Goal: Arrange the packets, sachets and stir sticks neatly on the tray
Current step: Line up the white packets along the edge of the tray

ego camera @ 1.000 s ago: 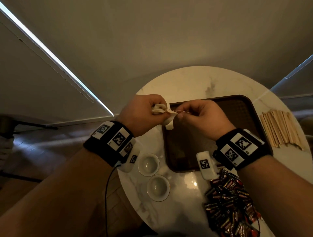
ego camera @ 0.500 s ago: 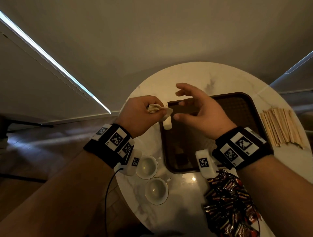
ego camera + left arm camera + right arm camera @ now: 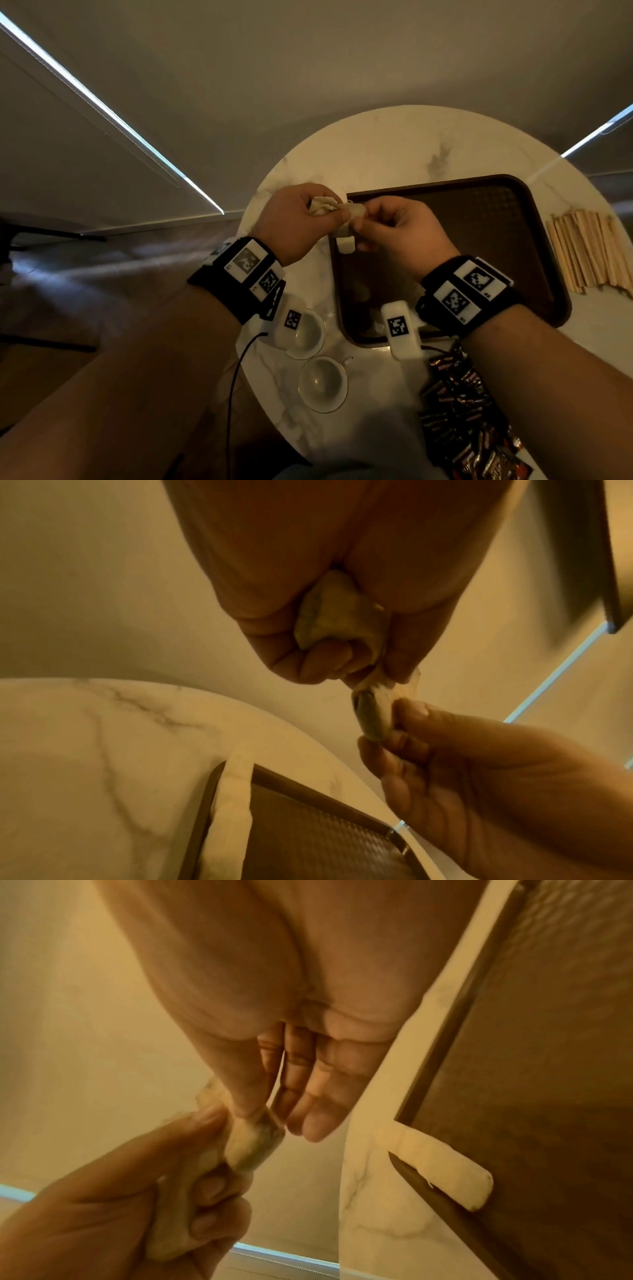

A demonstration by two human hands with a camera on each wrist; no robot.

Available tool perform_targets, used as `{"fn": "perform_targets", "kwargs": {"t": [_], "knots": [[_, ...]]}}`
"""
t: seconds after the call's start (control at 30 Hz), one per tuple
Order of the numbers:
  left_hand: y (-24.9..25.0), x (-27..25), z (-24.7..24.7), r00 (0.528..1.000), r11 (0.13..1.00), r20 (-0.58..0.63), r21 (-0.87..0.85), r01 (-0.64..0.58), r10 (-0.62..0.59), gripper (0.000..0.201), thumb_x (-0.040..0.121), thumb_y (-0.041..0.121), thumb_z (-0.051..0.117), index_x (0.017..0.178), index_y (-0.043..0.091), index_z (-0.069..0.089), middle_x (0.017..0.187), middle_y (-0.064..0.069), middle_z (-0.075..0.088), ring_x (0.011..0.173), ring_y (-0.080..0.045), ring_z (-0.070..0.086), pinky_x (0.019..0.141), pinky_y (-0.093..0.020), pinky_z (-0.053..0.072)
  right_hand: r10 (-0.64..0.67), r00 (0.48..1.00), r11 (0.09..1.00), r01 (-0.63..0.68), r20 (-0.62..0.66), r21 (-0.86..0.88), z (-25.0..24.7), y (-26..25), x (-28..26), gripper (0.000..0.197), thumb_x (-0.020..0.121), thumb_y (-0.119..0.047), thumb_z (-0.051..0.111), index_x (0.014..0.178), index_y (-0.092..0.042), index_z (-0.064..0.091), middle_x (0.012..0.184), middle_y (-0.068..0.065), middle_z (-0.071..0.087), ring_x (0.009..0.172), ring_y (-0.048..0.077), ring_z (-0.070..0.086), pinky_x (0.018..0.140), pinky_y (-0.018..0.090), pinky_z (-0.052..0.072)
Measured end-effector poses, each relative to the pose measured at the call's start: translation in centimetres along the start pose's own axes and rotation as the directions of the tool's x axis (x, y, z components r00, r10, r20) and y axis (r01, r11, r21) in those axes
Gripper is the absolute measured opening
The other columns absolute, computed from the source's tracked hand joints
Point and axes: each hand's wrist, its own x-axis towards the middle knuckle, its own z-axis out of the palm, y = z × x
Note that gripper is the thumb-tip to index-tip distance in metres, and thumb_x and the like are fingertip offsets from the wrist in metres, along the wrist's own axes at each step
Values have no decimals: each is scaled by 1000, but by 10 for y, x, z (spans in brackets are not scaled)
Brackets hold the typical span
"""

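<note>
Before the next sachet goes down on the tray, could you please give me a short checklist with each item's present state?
1. Left hand grips bunched sachets: ok.
2. Right hand pinches one sachet: ok.
3. Tray has bare floor: ok.
4. White sachet lies fully inside tray: not ok, overhangs rim.
5. Stir sticks on tray: not ok.
6. Sachet strings untangled: cannot tell.

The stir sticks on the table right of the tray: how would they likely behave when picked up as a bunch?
The stir sticks look thin, flat and wooden, so probably light and stiff. They lie loose and side by side, unbound, so a grabbed bunch would likely fan out or shed a few. Being flat, they seem unlikely to roll.
</note>
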Motion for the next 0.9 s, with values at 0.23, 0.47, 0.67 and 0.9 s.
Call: {"fn": "perform_targets", "kwargs": {"t": [0.23,0.47,0.67,0.9], "knots": [[-31,13,-7,882,821,-68,-406,403,-466,13,92,26,73,88,14,69,72,-1,65,55,-13,49,50,-27,45,308,936,928,-336,-172,-164,0,66,25,6,94,-14,76,92,-9,75,82,13,76,74,23,72,74,37,64],[-39,10,-13,705,435,125,-708,556,-698,6,92,10,60,86,12,59,76,-5,57,55,-14,48,49,-24,49,346,915,780,-402,-206,-479,19,98,52,10,90,-30,81,87,-22,75,85,1,76,82,22,75,84,42,63],[-49,1,-11,740,356,182,-786,506,-648,24,88,-8,38,96,7,56,86,-12,60,71,-22,59,69,-38,63,245,917,734,-387,-314,-558,20,103,49,22,86,-30,85,100,-25,69,90,-7,69,86,12,67,72,25,51],[-53,-5,-4,826,452,123,-788,418,-550,34,95,-16,36,115,5,54,107,-18,69,98,-33,72,87,-44,61,223,938,760,-337,-265,-556,17,97,43,24,90,-25,80,111,-25,69,94,-9,70,87,5,64,64,13,41]]}}
